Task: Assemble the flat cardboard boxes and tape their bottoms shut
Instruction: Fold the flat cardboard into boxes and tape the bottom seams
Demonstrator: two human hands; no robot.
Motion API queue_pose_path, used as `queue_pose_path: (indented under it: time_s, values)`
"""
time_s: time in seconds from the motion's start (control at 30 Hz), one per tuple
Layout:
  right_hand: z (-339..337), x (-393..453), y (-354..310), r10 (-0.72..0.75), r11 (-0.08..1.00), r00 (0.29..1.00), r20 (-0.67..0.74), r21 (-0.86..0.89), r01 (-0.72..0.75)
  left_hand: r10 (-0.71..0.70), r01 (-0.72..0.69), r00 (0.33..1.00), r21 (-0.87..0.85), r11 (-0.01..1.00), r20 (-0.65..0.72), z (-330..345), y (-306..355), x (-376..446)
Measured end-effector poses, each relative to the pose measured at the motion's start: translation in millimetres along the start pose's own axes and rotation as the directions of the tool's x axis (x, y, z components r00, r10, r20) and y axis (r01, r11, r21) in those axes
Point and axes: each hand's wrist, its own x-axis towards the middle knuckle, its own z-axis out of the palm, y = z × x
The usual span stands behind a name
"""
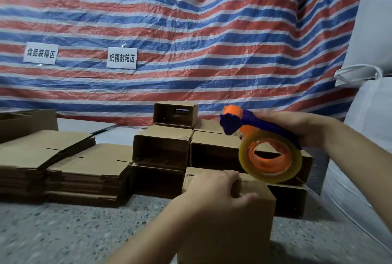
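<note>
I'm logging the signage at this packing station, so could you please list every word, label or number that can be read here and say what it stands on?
"食品装箱区": left white paper sign stuck on the striped tarp.
"纸箱封箱区": right white paper sign on the same tarp.
Dark print on the top edge of an assembled box in the stack: too small and blurred to read.
No readable text on the tape dispenser or the flat cardboard stacks.

Packing area: stacked flat cartons [70, 164]
</note>
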Motion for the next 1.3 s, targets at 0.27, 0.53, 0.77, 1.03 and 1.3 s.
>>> queue_pose_path:
  time_s: [0.27,0.53,0.77,1.03,1.3]
  values:
    - [8,15,16,0.038,0.992,0.994,0.106,-0.126,-0.024,-0.632,0.298,0.771,-0.923,0.243,0.082,-29,-9,19]
    - [8,20,7,0.020,0.978,0.981,0.194,-0.208,0.022,-0.544,0.350,0.797,-0.934,0.065,0.261,-42,-18,18]
    - [9,22,4,0.053,0.979,0.976,0.212,-0.205,-0.009,-0.562,0.365,0.783,-0.928,0.071,0.265,-42,-11,22]
    - [-1,28,-13,0.243,0.880,0.958,0.152,-0.450,-0.152,-0.752,0.213,0.601,-0.961,-0.174,0.269,-33,-21,26]
    - [4,35,-7,0.257,0.879,0.955,0.147,-0.446,-0.168,-0.739,0.244,0.671,-0.960,0.139,0.064,-42,-28,11]
